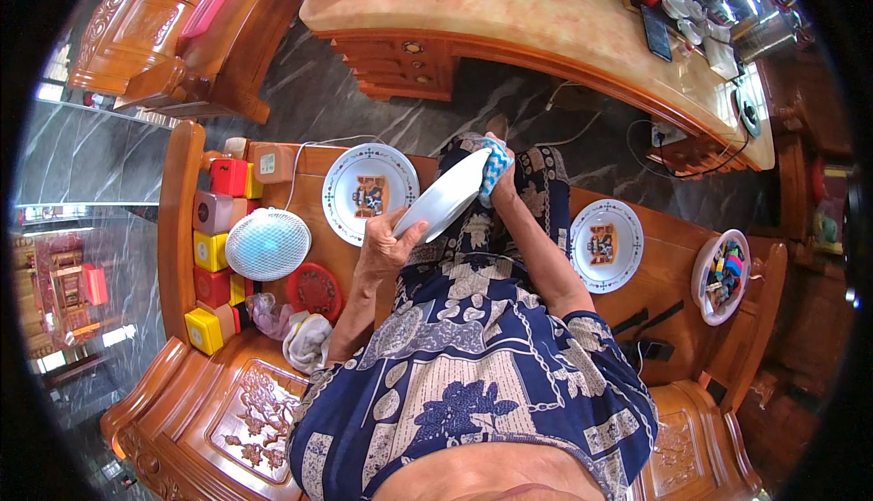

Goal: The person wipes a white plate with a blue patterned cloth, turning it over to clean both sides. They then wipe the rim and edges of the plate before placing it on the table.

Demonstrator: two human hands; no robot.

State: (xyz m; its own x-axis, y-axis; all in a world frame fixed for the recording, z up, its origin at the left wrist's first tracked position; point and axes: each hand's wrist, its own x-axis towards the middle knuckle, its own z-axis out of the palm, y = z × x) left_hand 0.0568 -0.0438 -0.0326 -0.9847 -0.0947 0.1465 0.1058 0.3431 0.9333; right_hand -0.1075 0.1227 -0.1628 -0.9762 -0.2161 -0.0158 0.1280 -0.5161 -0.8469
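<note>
My left hand [390,243] grips the near left edge of a white plate [443,195], tilted above my lap. At the plate's far right edge, my right hand [501,163] holds a blue-and-white patterned cloth [496,168] against the rim. The plate's inner face is mostly hidden from view. On the wooden bench to my left lies a white plate with a patterned rim and a picture in its middle [348,187]. A similar plate [605,245] rests on the bench to my right.
Left on the bench are a round mesh-covered fan [268,244], stacked colored boxes [210,250], a red round lid or stool top [314,291] and a white cloth [307,342]. An oval basket of small items [724,276] stands right. Ahead is a marble-topped table [518,6], beyond dark floor.
</note>
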